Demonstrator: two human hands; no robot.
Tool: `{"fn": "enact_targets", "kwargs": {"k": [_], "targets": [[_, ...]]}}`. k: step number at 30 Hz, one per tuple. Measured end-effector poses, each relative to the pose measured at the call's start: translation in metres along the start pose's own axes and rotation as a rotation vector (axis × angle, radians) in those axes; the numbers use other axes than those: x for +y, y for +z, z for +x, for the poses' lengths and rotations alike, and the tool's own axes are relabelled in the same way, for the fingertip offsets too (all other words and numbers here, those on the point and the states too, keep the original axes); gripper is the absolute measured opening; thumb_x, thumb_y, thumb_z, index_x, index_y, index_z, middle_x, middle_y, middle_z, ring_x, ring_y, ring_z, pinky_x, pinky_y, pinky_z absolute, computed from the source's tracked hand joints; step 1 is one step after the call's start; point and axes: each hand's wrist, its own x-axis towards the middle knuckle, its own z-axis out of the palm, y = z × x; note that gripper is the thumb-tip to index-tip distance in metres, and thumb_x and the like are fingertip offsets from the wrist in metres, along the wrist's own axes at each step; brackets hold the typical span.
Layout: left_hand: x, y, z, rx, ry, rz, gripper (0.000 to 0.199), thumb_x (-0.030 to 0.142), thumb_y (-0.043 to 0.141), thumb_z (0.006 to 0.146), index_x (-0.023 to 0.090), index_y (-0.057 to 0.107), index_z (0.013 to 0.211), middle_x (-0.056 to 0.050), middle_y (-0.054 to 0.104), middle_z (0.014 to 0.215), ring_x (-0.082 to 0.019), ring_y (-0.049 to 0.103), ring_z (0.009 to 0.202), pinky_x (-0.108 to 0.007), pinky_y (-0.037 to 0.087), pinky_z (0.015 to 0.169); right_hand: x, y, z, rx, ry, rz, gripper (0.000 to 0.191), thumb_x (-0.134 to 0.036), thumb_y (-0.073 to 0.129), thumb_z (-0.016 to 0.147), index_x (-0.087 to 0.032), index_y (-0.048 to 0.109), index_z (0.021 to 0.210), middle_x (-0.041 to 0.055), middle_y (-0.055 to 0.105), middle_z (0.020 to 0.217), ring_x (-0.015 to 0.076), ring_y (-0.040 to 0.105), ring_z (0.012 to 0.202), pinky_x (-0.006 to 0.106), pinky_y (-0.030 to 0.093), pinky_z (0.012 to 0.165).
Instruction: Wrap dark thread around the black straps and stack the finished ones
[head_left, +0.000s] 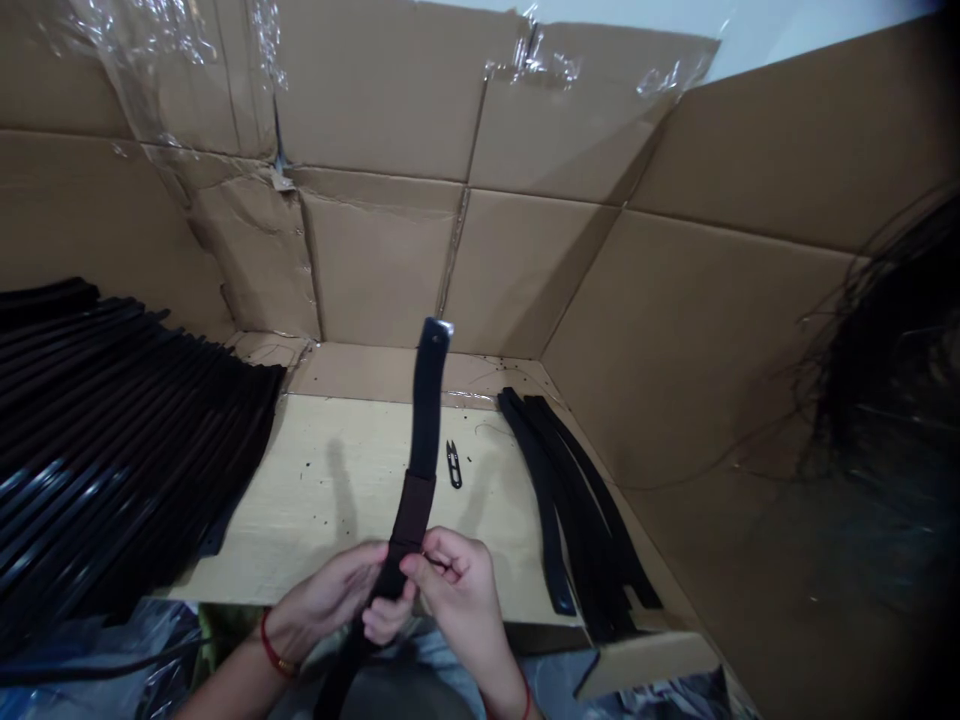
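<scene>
A long black strap (427, 410) runs up from my lap, its upper end stiff and shiny with a small hole near the tip. Around its middle sits a dark brown fabric sleeve (415, 510). My left hand (349, 590) wraps the strap from the left just below the sleeve, thumb on top and fingers behind. At the sleeve's lower edge, the thumb and forefinger of my right hand (454, 580) pinch together; whatever lies between them is too small to make out. Black thread snips (454, 465) lie on the table beyond my hands.
Many similar dark straps (127, 440) are piled in a fan at the left. Several more black straps (570, 500) lie at the right. Cardboard walls (382, 250) enclose the pale tabletop (300, 480), which has small dark scraps on it. Dark strands (892, 330) hang at the far right.
</scene>
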Motion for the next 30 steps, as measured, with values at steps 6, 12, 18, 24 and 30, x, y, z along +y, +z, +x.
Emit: {"fn": "enact_targets", "kwargs": {"k": [6,12,18,24,30], "targets": [[0.005,0.021,0.002,0.019,-0.088,-0.032,0.057,0.074,0.048,0.075,0.019,0.039,0.064,0.012,0.015,0.043,-0.002,0.006,0.036,-0.020,0.003,0.038,-0.002,0.000,-0.002,0.179,-0.073,-0.045,0.043,-0.049,0.071,0.073,-0.017,0.047,0.058,-0.0020,0.046,0.046,0.0103,0.047,0.040,0.020,0.024,0.039],[0.002,0.032,-0.006,0.132,-0.071,0.093,0.061,0.081,0.041,0.072,0.021,0.037,0.062,0.012,0.016,0.042,-0.002,0.007,0.035,-0.021,0.003,0.038,-0.006,0.008,-0.008,0.220,-0.067,0.023,0.046,-0.051,0.072,0.071,-0.018,0.044,0.058,-0.0037,0.043,0.044,0.0116,0.051,0.036,0.018,0.028,0.037],[0.003,0.033,-0.010,0.197,-0.063,0.160,0.064,0.084,0.038,0.069,0.021,0.037,0.061,0.012,0.017,0.042,-0.002,0.009,0.035,-0.021,0.005,0.038,-0.007,0.013,-0.007,0.203,-0.081,0.026,0.044,-0.049,0.073,0.071,-0.018,0.045,0.057,-0.0033,0.046,0.043,0.0128,0.053,0.036,0.019,0.032,0.035],[0.004,0.032,-0.011,0.455,0.166,0.379,0.054,0.068,0.048,0.081,0.015,0.053,0.086,0.006,0.043,0.056,-0.005,0.035,0.044,-0.018,0.028,0.044,-0.011,0.002,0.003,0.176,-0.141,0.000,0.034,-0.042,0.070,0.077,-0.015,0.059,0.061,0.0025,0.060,0.049,0.0136,0.056,0.044,0.021,0.041,0.043],[0.010,0.040,-0.018,0.472,0.190,0.434,0.052,0.064,0.044,0.085,0.013,0.056,0.084,0.004,0.047,0.054,-0.005,0.038,0.040,-0.017,0.028,0.041,-0.010,0.003,0.000,0.191,-0.141,0.034,0.028,-0.040,0.072,0.077,-0.013,0.070,0.078,0.0046,0.065,0.054,0.0169,0.061,0.051,0.024,0.046,0.048]]}}
